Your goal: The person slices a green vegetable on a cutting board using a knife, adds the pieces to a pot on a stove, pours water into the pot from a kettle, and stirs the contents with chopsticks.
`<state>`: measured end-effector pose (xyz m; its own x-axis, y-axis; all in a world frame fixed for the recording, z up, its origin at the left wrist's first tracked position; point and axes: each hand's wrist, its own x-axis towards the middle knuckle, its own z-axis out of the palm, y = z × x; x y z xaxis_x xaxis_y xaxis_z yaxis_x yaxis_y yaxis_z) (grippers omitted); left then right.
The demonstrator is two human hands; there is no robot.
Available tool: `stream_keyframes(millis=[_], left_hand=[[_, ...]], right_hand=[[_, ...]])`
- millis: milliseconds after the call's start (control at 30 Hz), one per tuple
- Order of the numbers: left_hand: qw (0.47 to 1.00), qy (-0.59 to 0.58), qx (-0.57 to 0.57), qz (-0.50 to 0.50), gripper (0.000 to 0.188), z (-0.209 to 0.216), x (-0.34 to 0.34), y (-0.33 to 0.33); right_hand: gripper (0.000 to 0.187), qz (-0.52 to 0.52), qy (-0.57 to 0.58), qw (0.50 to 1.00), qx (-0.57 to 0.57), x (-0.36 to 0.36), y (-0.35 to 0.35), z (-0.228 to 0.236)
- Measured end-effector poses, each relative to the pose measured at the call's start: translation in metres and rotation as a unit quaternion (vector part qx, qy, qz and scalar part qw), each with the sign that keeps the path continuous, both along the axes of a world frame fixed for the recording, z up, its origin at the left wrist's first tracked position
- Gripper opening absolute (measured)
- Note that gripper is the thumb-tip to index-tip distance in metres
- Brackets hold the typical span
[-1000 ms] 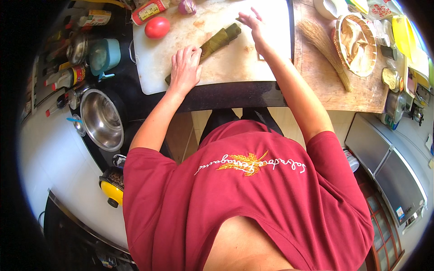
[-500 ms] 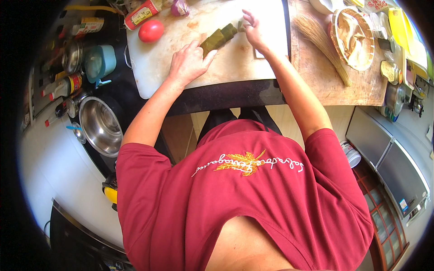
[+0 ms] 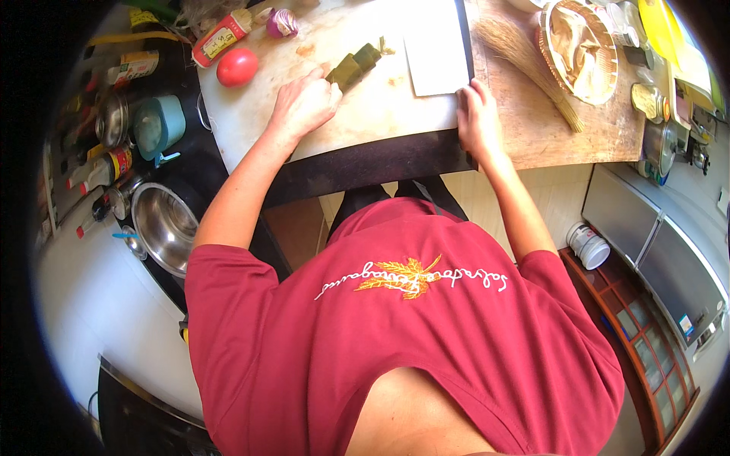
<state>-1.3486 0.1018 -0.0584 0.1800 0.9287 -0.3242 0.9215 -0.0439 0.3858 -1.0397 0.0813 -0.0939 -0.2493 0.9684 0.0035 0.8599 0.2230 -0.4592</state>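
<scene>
On the white cutting board [image 3: 365, 125] lies a dark green roll [image 3: 354, 67], tilted up to the right, with small shreds at its far end. My left hand [image 3: 306, 102] is closed, its curled fingers against the near end of the roll. To the right, a wide, bright cleaver blade [image 3: 437, 53] lies over the board. My right hand [image 3: 479, 121] is closed at the blade's lower right corner, on what appears to be its handle, which the fingers hide. A tomato [image 3: 237, 67] and a purple onion [image 3: 281, 23] sit at the far left of the board.
A red and white packet [image 3: 222, 38] lies beyond the tomato. Steel bowl [image 3: 166, 228] and teal container [image 3: 158, 125] stand left. On the wooden board [image 3: 532, 140] to the right are a straw brush [image 3: 532, 72] and a cloth-lined basket [image 3: 578, 53]. A white bucket [image 3: 588, 245] stands below.
My right hand has come back from the roll's far end to the cleaver's near right corner. My left fingers have curled in. The view has shifted slightly.
</scene>
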Motion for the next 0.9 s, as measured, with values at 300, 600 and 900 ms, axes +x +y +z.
stream_keyframes(millis=[300,600,900], left_hand=[[0.998,-0.017,-0.021,-0.062,0.022,-0.017,-0.007,0.014],[0.993,-0.065,0.085,-0.056,0.037,-0.025,-0.003,-0.010],[0.980,-0.065,0.126,-0.141,0.043,-0.036,-0.003,-0.010]], right_hand=[[0.061,-0.042,-0.028,0.997,0.065,-0.019,-0.017,-0.017],[0.066,-0.048,-0.044,0.996,0.062,-0.031,-0.022,-0.019],[0.076,-0.212,0.120,0.947,-0.211,-0.016,0.007,0.024]])
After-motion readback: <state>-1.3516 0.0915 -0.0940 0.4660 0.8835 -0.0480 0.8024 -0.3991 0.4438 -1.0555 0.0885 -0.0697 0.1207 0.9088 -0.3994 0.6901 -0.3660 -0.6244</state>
